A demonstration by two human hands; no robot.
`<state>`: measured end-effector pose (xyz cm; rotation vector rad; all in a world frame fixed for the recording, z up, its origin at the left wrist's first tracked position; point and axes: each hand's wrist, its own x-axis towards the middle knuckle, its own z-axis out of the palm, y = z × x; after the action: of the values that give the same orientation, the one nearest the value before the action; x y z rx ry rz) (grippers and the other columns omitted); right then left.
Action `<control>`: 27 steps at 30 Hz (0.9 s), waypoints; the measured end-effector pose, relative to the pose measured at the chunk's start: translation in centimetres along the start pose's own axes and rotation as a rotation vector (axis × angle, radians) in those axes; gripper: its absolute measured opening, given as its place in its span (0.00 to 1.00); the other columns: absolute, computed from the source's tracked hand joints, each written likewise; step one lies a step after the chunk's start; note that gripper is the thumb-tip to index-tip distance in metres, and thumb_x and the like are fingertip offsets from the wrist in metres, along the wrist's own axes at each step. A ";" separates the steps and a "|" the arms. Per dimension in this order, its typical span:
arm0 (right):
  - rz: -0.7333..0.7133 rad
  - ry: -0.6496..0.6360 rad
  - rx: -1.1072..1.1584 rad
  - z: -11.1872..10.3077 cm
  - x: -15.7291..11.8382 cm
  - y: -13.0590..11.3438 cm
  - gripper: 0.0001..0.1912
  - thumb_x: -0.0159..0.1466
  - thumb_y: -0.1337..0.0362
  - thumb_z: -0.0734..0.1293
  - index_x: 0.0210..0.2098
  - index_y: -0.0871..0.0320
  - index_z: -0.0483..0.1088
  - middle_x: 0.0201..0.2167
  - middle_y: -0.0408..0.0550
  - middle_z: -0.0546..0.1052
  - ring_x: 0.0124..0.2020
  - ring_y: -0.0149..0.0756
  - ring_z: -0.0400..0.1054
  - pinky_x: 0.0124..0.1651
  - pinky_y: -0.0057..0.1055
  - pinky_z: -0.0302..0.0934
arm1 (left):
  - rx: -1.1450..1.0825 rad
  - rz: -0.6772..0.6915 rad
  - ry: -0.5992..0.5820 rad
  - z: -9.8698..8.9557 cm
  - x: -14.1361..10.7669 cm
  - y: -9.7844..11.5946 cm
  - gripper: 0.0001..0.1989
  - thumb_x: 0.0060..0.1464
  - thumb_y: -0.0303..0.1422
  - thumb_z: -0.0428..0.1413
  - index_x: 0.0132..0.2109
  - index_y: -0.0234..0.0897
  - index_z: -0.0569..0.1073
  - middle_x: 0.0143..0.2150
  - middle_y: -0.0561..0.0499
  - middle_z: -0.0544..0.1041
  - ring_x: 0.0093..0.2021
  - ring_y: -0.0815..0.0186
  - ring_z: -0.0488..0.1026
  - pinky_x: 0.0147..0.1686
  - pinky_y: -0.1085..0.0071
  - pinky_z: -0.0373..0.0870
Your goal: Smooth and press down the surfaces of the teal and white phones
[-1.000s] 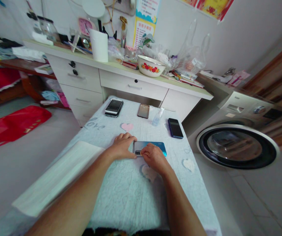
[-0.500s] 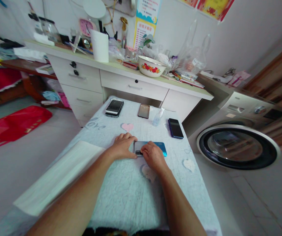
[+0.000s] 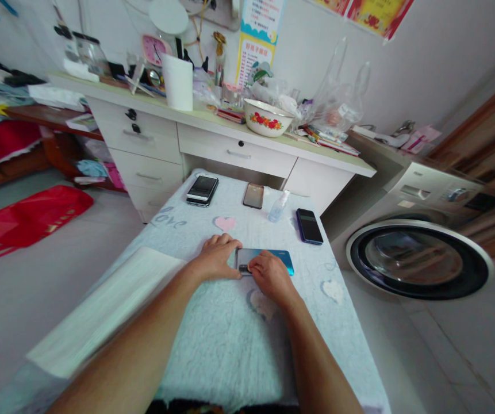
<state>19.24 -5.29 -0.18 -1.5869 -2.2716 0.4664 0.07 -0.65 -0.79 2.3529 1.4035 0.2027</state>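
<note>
A blue-silver smartphone lies back side up on the cloth-covered table, its camera block toward the left end. Around that left end, my left hand grips the phone, thumb at the near corner and forefinger at the far one. The fingers of my right hand are pinched together on the phone's back, right beside the camera block. Whatever is between these fingertips is too small and covered to make out. Part of the phone's near edge is hidden behind my right hand.
Beyond my hands are stacked phones, a phone case, a clear spray bottle and a dark phone. A folded white cloth lies at the left. A cluttered desk and a washing machine stand around the table.
The view has shifted very slightly. Both hands stay at the same places on the smartphone, and my right fingers remain pinched beside the camera block.
</note>
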 end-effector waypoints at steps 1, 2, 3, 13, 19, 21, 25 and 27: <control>-0.006 -0.005 0.008 -0.1 -0.1 -0.1 0.10 0.60 0.73 0.62 0.33 0.57 0.75 0.33 0.45 0.72 0.35 0.30 0.66 0.39 0.24 0.56 | -0.003 0.004 0.003 0.0 0.0 0.0 0.35 0.35 0.49 0.63 0.54 0.50 0.66 0.54 0.49 0.65 0.54 0.52 0.60 0.52 0.59 0.58; -0.011 -0.010 0.015 -0.2 -0.2 -0.1 0.10 0.59 0.73 0.62 0.32 0.57 0.75 0.33 0.45 0.73 0.35 0.30 0.66 0.39 0.24 0.56 | -0.005 0.006 0.006 0.0 0.0 0.0 0.35 0.35 0.48 0.63 0.54 0.50 0.66 0.54 0.49 0.65 0.54 0.52 0.60 0.52 0.60 0.59; -0.017 -0.017 0.022 -0.3 -0.2 -0.2 0.11 0.59 0.73 0.62 0.32 0.57 0.75 0.33 0.45 0.73 0.34 0.30 0.66 0.38 0.24 0.56 | -0.007 0.007 0.008 0.0 0.0 0.0 0.35 0.35 0.48 0.63 0.54 0.49 0.66 0.54 0.49 0.65 0.54 0.52 0.61 0.52 0.60 0.59; -0.083 -0.053 0.066 -0.8 -0.5 -0.4 0.09 0.58 0.73 0.64 0.31 0.58 0.75 0.31 0.45 0.74 0.34 0.30 0.67 0.39 0.24 0.56 | 0.004 0.005 0.014 0.2 0.1 -0.1 0.34 0.36 0.49 0.63 0.53 0.49 0.66 0.53 0.49 0.65 0.54 0.53 0.61 0.52 0.60 0.59; -0.074 -0.034 0.033 -0.4 -0.4 -0.2 0.09 0.59 0.73 0.63 0.32 0.57 0.75 0.32 0.45 0.73 0.33 0.30 0.66 0.37 0.23 0.55 | 0.001 0.018 0.012 0.1 0.0 -0.1 0.36 0.36 0.50 0.62 0.54 0.48 0.65 0.54 0.49 0.65 0.54 0.53 0.60 0.51 0.60 0.59; -0.063 -0.029 0.023 -0.2 -0.3 -0.2 0.09 0.59 0.73 0.63 0.32 0.57 0.75 0.32 0.45 0.72 0.33 0.29 0.66 0.37 0.23 0.55 | 0.002 0.014 0.009 0.0 -0.1 0.0 0.36 0.36 0.49 0.62 0.54 0.48 0.65 0.54 0.48 0.65 0.54 0.52 0.60 0.51 0.61 0.59; -0.031 -0.006 -0.005 0.2 -0.2 -0.1 0.09 0.60 0.72 0.63 0.33 0.57 0.74 0.33 0.45 0.72 0.35 0.30 0.66 0.38 0.23 0.55 | -0.001 0.013 0.011 0.0 0.0 0.1 0.36 0.36 0.49 0.63 0.54 0.48 0.66 0.54 0.48 0.65 0.54 0.52 0.60 0.51 0.61 0.59; -0.017 0.013 -0.022 0.3 -0.1 0.0 0.08 0.61 0.72 0.63 0.33 0.57 0.74 0.33 0.45 0.71 0.36 0.31 0.66 0.39 0.24 0.55 | -0.002 0.011 0.012 0.0 0.0 0.1 0.36 0.35 0.49 0.63 0.54 0.47 0.66 0.54 0.48 0.65 0.54 0.52 0.61 0.51 0.60 0.59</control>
<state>19.10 -5.37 -0.44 -1.5749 -2.2863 0.4265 0.12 -0.68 -0.77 2.3625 1.3950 0.2212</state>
